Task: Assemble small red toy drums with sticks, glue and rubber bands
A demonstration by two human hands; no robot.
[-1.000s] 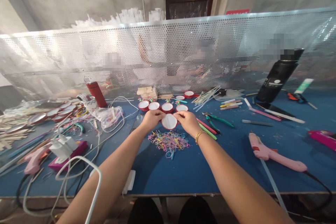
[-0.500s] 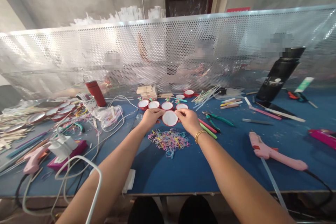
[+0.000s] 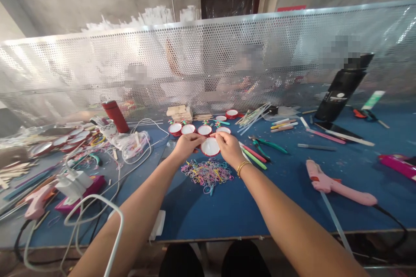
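Between my two hands, above the blue table, is a small round dish [image 3: 210, 147] with a white inside and a red rim. My left hand [image 3: 189, 146] pinches its left edge. The fingers of my right hand [image 3: 227, 146] grip its right edge, and a gold bracelet circles that wrist. Just beyond stand several similar red-and-white dishes [image 3: 204, 130] in a row, with small coloured figures [image 3: 206, 123] at their far rims. Nearer to me lies a heap of small colourful rubber bands [image 3: 208, 173].
Green-handled pliers [image 3: 267, 145], marker pens [image 3: 255, 156] and a pink glue gun [image 3: 338, 186] lie to the right. A black bottle [image 3: 341, 88] stands farther back. White cables [image 3: 121, 199], a red bottle [image 3: 115, 116] and more dishes fill the left. Perforated metal panel [image 3: 195, 65] runs along the back.
The dish in my hands has tipped slightly, so its white inside looks flatter. My right hand has shifted a little to the left over its edge. The whole view has shifted slightly.
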